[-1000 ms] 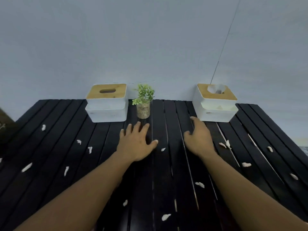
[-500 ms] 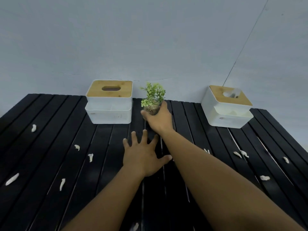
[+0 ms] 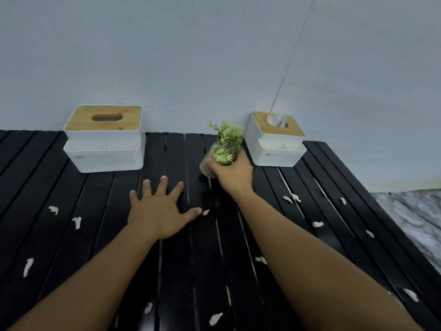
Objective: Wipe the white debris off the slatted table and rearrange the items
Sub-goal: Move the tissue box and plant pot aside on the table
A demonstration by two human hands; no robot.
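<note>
The slatted table [image 3: 107,199] runs out of view at the left and the near side, so neither of those edges shows. Its right edge slants past well to the right of the grip, and its far edge meets the wall just behind it. The wider tissue box [image 3: 103,151] sits well to the left of the grip. Faint marks on its front are too blurred to read, and the oval slot in its wooden lid is dark inside. A stretch of bare slats lies between this box and the grip. The smaller tissue box [image 3: 274,151] stands just behind and right of the grip with a tissue [image 3: 276,119] poking up. The right hand [image 3: 232,174] is clenched round the little plant [image 3: 228,139], hiding most of its pot. The pot tilts, and whether its base touches the slats cannot be told. The left hand [image 3: 158,218] lies flat with fingers spread, near and to the left of the grip. White debris [image 3: 76,222] is scattered on both sides, with one bit [image 3: 205,212] at the left thumb's tip.
</note>
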